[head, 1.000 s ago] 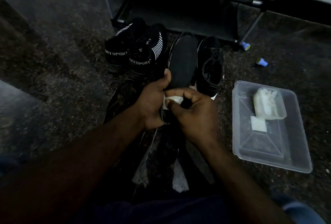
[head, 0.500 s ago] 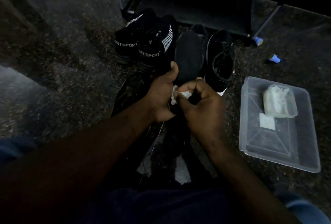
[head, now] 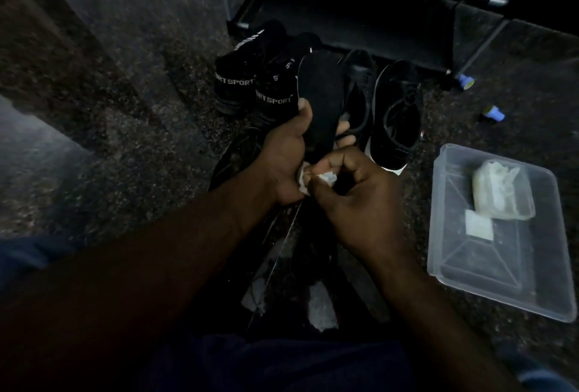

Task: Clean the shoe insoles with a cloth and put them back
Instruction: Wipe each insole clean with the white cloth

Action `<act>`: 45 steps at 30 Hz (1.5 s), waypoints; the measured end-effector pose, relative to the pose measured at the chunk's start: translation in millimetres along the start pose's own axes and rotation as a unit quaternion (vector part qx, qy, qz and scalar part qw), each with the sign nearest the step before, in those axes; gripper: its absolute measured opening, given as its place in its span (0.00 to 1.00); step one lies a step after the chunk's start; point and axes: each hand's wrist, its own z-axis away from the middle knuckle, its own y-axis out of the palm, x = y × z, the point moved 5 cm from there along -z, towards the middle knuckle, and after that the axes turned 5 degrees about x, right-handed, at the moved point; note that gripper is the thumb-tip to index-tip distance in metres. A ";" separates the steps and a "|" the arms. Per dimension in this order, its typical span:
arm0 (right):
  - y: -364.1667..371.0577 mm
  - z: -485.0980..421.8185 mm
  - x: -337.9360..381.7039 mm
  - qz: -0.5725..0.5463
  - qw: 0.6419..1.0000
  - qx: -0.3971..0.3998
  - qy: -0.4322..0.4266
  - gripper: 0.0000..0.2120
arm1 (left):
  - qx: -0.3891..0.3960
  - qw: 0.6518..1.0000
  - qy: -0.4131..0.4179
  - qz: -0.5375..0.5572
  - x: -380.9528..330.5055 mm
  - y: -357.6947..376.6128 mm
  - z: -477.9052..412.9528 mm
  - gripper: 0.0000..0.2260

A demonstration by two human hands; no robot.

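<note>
The left forearm (head: 163, 266) and the right forearm (head: 416, 291) are bare along their whole visible length. The left hand (head: 282, 166) and the right hand (head: 363, 197) are likewise bare. A dark navy fabric garment (head: 282, 366) covers the lap. Blue denim-like trouser cloth (head: 28, 253) shows at the left edge and the lower right corner.

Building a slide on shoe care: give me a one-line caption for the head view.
Left hand holds a black insole while the right hand pinches a white cloth at its lower end.
</note>
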 end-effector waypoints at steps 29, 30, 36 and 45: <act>-35.3 -13.7 -29.8 0.118 0.990 -0.071 -0.029 0.09 | 0.073 0.994 0.076 0.032 -0.6 9.5 -6.8 0.19; -37.3 -13.7 -29.2 0.141 0.986 -0.077 -0.039 0.09 | 0.071 0.994 0.077 0.030 -0.6 10.6 -6.1 0.19; -47.7 -13.4 -31.2 0.180 0.973 -0.133 -0.048 0.09 | 0.077 0.994 0.067 -0.035 3.8 13.9 -3.8 0.17; -59.7 -18.1 -33.3 0.187 0.968 -0.162 -0.052 0.11 | 0.084 0.988 0.048 -0.120 24.7 14.7 -1.4 0.18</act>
